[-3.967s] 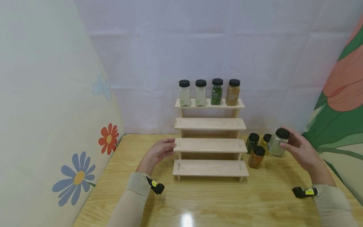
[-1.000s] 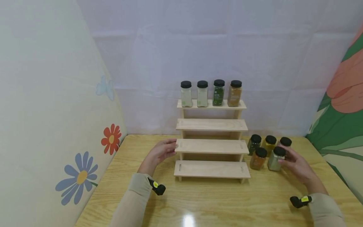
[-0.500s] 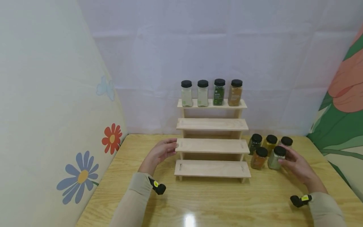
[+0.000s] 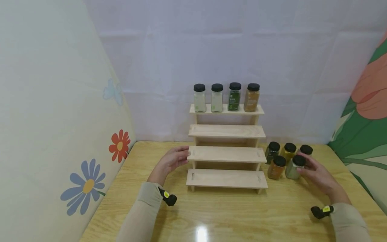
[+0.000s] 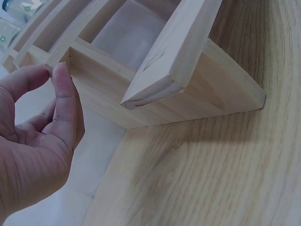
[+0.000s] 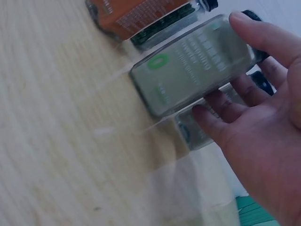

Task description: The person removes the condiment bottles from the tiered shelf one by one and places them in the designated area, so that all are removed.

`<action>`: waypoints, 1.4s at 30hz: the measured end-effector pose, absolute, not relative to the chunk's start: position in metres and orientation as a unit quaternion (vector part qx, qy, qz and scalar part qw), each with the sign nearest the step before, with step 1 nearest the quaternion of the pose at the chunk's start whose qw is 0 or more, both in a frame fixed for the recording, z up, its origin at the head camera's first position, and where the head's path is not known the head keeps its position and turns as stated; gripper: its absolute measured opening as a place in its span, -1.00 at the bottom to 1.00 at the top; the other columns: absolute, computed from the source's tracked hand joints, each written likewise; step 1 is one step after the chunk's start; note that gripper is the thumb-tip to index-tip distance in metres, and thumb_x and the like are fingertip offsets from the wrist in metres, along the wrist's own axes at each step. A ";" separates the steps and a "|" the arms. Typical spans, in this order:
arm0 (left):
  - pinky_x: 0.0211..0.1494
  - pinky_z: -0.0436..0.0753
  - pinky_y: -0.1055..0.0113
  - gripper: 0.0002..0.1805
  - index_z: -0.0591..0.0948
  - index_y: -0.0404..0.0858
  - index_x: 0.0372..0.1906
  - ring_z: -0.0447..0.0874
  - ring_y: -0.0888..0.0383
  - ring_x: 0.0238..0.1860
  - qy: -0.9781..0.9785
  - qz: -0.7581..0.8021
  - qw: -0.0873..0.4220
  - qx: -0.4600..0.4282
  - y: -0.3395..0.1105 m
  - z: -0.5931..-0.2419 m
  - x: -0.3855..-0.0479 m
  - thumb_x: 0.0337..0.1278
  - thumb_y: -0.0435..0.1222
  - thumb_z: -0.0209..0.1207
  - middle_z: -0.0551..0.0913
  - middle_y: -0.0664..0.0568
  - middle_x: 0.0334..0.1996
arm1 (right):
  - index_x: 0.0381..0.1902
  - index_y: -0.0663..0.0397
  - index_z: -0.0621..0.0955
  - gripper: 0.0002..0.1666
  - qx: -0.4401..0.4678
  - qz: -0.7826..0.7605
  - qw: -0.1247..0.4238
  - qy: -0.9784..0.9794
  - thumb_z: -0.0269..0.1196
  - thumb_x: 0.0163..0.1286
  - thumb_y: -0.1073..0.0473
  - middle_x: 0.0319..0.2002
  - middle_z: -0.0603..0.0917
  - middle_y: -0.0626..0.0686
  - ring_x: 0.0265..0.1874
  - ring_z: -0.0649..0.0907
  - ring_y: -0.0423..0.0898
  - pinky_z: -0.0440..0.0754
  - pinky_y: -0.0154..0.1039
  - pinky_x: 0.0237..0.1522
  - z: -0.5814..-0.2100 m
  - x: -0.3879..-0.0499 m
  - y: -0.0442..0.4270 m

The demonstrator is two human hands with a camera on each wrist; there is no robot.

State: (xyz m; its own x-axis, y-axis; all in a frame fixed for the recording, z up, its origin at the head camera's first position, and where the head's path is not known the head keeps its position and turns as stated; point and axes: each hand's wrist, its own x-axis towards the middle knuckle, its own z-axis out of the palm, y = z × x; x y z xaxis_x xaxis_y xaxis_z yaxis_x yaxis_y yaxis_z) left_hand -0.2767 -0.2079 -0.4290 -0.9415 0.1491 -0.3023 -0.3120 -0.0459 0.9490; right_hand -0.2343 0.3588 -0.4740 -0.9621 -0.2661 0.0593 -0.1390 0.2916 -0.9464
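Note:
My left hand [image 4: 171, 162] pinches the left end of a board on a four-step wooden spice rack [image 4: 226, 153]. In the left wrist view, thumb and forefinger [image 5: 66, 96] meet at the board's edge. At the rack's right, my right hand [image 4: 319, 175] holds a black-capped spice jar of pale green powder [image 4: 292, 170], thumb near the cap and fingers along the far side. That jar stands upright on the table, or just about touches it, beside an orange-brown spice jar [image 4: 275, 171]. Behind are a dark green jar [image 4: 271, 157], a yellow jar [image 4: 287, 156] and a partly hidden jar [image 4: 306, 150].
Two pale jars [image 4: 199, 102], a green jar [image 4: 234, 101] and an orange-brown jar [image 4: 251, 101] line the rack's top step. A white cloth [image 4: 169, 67] hangs behind the wooden table [image 4: 229, 215]. Flower-patterned panels [image 4: 75, 134] flank both sides.
Since four seconds ago, my right hand has brought the pale green jar forward and down beside the orange-brown one, exposing the jar behind. My left hand stays on the rack. Over the last second little moves.

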 end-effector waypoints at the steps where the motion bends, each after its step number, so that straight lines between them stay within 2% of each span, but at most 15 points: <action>1: -0.16 0.69 0.44 -0.38 0.29 -0.39 0.49 0.61 0.26 -0.24 0.672 0.721 0.160 -0.061 -0.208 -0.429 -0.277 0.41 -0.40 0.17 0.55 -0.02 0.01 | 0.63 -0.01 0.06 -0.17 -0.120 -0.563 0.056 0.816 0.18 0.56 0.14 0.52 0.16 0.25 0.14 0.37 -0.55 0.49 -0.60 0.00 -0.470 -0.234 0.358; 3: -0.16 0.69 0.44 -0.38 0.30 -0.39 0.49 0.61 0.26 -0.24 0.671 0.721 0.160 -0.060 -0.208 -0.430 -0.277 0.41 -0.40 0.17 0.56 -0.02 0.02 | 0.62 0.06 0.08 -0.17 -0.115 -0.536 0.053 0.835 0.17 0.57 0.07 0.51 0.11 0.39 0.16 0.35 -0.54 0.47 -0.61 -0.01 -0.463 -0.235 0.357; 4: -0.16 0.69 0.44 -0.38 0.30 -0.39 0.49 0.62 0.26 -0.24 0.672 0.721 0.160 -0.060 -0.208 -0.430 -0.278 0.41 -0.40 0.17 0.56 -0.03 0.02 | 0.61 0.10 0.08 -0.18 -0.118 -0.528 0.049 0.840 0.17 0.57 0.06 0.50 0.18 0.33 0.15 0.35 -0.56 0.46 -0.62 -0.02 -0.460 -0.236 0.356; 7: -0.17 0.69 0.45 -0.39 0.30 -0.38 0.48 0.62 0.26 -0.24 0.672 0.721 0.159 -0.058 -0.208 -0.431 -0.278 0.41 -0.40 0.17 0.55 -0.04 0.04 | 0.57 0.24 0.12 -0.23 -0.136 -0.517 0.024 0.845 0.14 0.59 0.08 0.34 0.44 -0.09 0.09 0.37 -0.65 0.46 -0.63 -0.05 -0.450 -0.238 0.353; 9: -0.17 0.69 0.45 -0.39 0.30 -0.39 0.49 0.61 0.26 -0.23 0.674 0.719 0.159 -0.055 -0.209 -0.431 -0.278 0.42 -0.40 0.16 0.54 -0.05 0.07 | 0.55 0.26 0.16 -0.29 -0.155 -0.523 0.011 0.838 0.13 0.60 0.13 0.21 0.46 -0.34 0.08 0.43 -0.65 0.47 -0.63 -0.04 -0.445 -0.240 0.352; 11: -0.16 0.69 0.44 -0.39 0.30 -0.39 0.48 0.61 0.26 -0.23 0.674 0.719 0.157 -0.056 -0.208 -0.430 -0.278 0.41 -0.40 0.17 0.54 -0.06 0.07 | 0.53 0.19 0.22 -0.35 -0.175 -0.533 0.003 0.828 0.11 0.60 0.18 0.16 0.47 -0.42 0.07 0.49 -0.60 0.49 -0.63 -0.02 -0.439 -0.244 0.350; 16: -0.16 0.69 0.45 -0.38 0.30 -0.39 0.48 0.61 0.26 -0.22 0.671 0.722 0.160 -0.058 -0.208 -0.429 -0.278 0.40 -0.40 0.17 0.54 -0.04 0.05 | 0.52 0.03 0.29 -0.41 -0.195 -0.537 -0.005 0.821 0.10 0.60 0.20 0.19 0.52 -0.30 0.08 0.56 -0.48 0.50 -0.61 0.00 -0.420 -0.250 0.347; 22: -0.14 0.69 0.44 -0.37 0.27 -0.40 0.49 0.61 0.26 -0.20 0.670 0.723 0.160 -0.054 -0.208 -0.429 -0.276 0.41 -0.40 0.16 0.51 -0.09 0.13 | 0.55 0.01 0.25 -0.38 -0.199 -0.520 -0.010 0.831 0.10 0.61 0.14 0.18 0.52 -0.37 0.11 0.56 -0.44 0.51 -0.58 0.02 -0.389 -0.260 0.334; 29: -0.13 0.69 0.44 -0.37 0.28 -0.39 0.49 0.61 0.26 -0.19 0.669 0.724 0.158 -0.054 -0.207 -0.428 -0.275 0.41 -0.39 0.17 0.49 -0.10 0.15 | 0.55 0.00 0.25 -0.35 -0.195 -0.512 -0.020 0.836 0.12 0.60 0.07 0.17 0.53 -0.33 0.12 0.54 -0.44 0.47 -0.59 0.04 -0.356 -0.279 0.313; 31: -0.14 0.69 0.43 -0.37 0.28 -0.39 0.49 0.61 0.26 -0.21 0.668 0.725 0.158 -0.056 -0.206 -0.427 -0.275 0.41 -0.40 0.17 0.51 -0.09 0.13 | 0.55 -0.03 0.25 -0.33 -0.176 -0.506 -0.021 0.844 0.14 0.59 0.00 0.21 0.53 -0.24 0.12 0.54 -0.44 0.47 -0.46 0.12 -0.349 -0.284 0.307; 34: -0.14 0.69 0.43 -0.37 0.28 -0.40 0.49 0.61 0.26 -0.23 0.667 0.726 0.158 -0.054 -0.206 -0.427 -0.275 0.41 -0.40 0.17 0.52 -0.08 0.10 | 0.56 -0.06 0.23 -0.27 -0.150 -0.511 -0.015 0.846 0.16 0.56 -0.07 0.29 0.50 -0.08 0.12 0.52 -0.43 0.42 -0.11 0.33 -0.339 -0.291 0.299; 37: -0.15 0.69 0.44 -0.37 0.28 -0.39 0.49 0.62 0.26 -0.23 0.665 0.728 0.158 -0.054 -0.207 -0.427 -0.276 0.40 -0.41 0.17 0.52 -0.06 0.10 | 0.57 -0.05 0.20 -0.22 -0.144 -0.520 -0.012 0.842 0.18 0.54 -0.11 0.37 0.44 0.08 0.13 0.52 -0.41 0.30 0.18 0.41 -0.330 -0.297 0.290; 39: -0.15 0.69 0.44 -0.36 0.27 -0.40 0.50 0.62 0.27 -0.23 0.665 0.728 0.159 -0.051 -0.207 -0.427 -0.277 0.40 -0.41 0.17 0.52 -0.06 0.10 | 0.57 -0.04 0.19 -0.21 -0.146 -0.527 -0.011 0.837 0.19 0.53 -0.10 0.40 0.40 0.14 0.15 0.52 -0.40 0.28 0.19 0.44 -0.324 -0.301 0.284; 42: -0.16 0.69 0.43 -0.36 0.28 -0.40 0.49 0.62 0.27 -0.24 0.665 0.728 0.158 -0.052 -0.207 -0.428 -0.277 0.38 -0.41 0.18 0.53 -0.05 0.07 | 0.57 0.00 0.20 -0.21 -0.149 -0.534 -0.014 0.832 0.20 0.53 -0.08 0.43 0.37 0.18 0.17 0.52 -0.37 0.32 0.10 0.44 -0.316 -0.307 0.276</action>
State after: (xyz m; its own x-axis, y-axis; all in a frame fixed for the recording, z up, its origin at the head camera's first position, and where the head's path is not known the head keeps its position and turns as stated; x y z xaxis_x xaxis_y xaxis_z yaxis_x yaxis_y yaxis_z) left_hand -0.2774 -0.2070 -0.4279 -0.9445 0.1618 -0.2860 -0.2995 -0.0659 0.9518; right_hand -0.3072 0.2756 -0.3160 -0.9550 -0.2339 0.1823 -0.2632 0.3854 -0.8844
